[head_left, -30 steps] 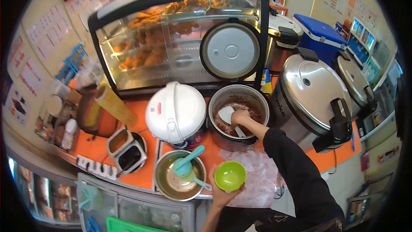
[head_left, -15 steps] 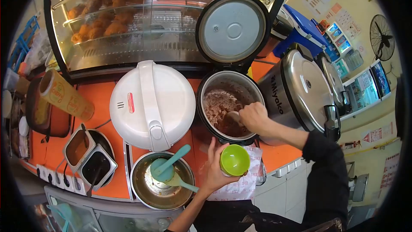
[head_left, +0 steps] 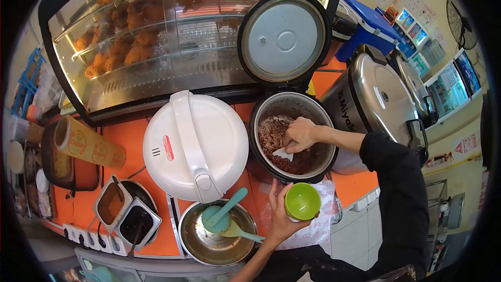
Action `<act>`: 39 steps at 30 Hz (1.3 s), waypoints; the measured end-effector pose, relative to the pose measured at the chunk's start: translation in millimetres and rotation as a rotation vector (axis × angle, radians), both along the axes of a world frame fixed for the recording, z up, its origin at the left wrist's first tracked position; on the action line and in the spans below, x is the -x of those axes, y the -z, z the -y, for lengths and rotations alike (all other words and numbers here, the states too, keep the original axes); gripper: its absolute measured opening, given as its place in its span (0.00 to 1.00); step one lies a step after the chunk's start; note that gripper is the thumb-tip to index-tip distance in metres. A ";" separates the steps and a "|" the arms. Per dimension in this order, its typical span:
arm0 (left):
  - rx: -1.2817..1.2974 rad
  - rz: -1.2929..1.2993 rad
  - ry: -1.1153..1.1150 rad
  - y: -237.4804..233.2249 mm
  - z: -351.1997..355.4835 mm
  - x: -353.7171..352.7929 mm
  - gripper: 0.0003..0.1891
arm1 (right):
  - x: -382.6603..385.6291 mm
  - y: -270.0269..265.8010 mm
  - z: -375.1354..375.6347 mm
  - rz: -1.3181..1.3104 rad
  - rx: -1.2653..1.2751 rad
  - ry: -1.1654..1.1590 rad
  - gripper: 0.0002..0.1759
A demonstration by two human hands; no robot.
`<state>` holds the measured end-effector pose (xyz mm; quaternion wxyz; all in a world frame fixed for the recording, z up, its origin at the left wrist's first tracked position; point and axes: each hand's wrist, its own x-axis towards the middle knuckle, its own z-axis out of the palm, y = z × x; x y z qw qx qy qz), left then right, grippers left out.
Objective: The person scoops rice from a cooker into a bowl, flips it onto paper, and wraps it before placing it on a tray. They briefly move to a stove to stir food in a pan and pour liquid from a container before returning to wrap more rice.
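Observation:
My right hand [head_left: 299,136] is closed around a white rice paddle [head_left: 283,153], whose blade reaches down among reddish-brown rice [head_left: 275,131]. That rice lies inside the open rice cooker [head_left: 326,152], its lid [head_left: 284,39] standing upright behind. Just in front of the cooker, my left hand [head_left: 280,215] grips a small green bowl [head_left: 302,201] from its left side and below. The bowl's inside faces up and shows no food. Beneath it lies printed wrapping paper [head_left: 311,236]. My right fingers partly hide the paddle handle.
A closed white rice cooker [head_left: 195,146] stands to the left, with a steel bowl [head_left: 194,245] holding scoops in front. Sauce containers [head_left: 138,224] and a paper cup stack [head_left: 88,142] sit further left. A large Miyako cooker [head_left: 378,99] is at right; a fried-chicken display case [head_left: 172,86] behind.
My right hand has shifted within the pot, and the paddle's white blade shows more plainly against the rice. My left hand still holds the green bowl. The camera view has shifted slightly.

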<state>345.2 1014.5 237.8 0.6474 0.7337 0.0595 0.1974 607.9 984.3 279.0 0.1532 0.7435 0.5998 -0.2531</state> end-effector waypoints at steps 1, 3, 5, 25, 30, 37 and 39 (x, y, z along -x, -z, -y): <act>0.017 0.005 -0.009 -1.9 1.3 -0.7 0.52 | -0.1 -2.9 1.4 -0.021 -0.001 0.026 0.17; -0.006 0.000 -0.017 -1.1 0.2 0.9 0.52 | -3.5 -1.0 14.0 -0.095 -0.099 0.091 0.18; -0.040 -0.008 -0.037 -1.1 -4.3 4.8 0.52 | -6.4 -4.2 24.1 -0.157 -0.161 0.167 0.18; -0.170 0.172 -0.278 -92.3 -48.4 -136.8 0.64 | 19.4 -190.4 9.6 0.677 -0.373 0.085 0.17; -0.012 0.186 -0.296 -77.3 -42.7 -139.5 0.66 | 91.6 -129.3 60.7 0.672 -0.778 0.237 0.06; -0.137 0.216 -0.303 -61.8 -45.5 -120.7 0.67 | 94.8 -179.6 101.7 0.572 -0.789 0.660 0.07; -0.086 0.206 -0.260 -67.3 -40.7 -110.2 0.67 | 79.5 -169.2 95.6 0.639 -0.794 0.665 0.06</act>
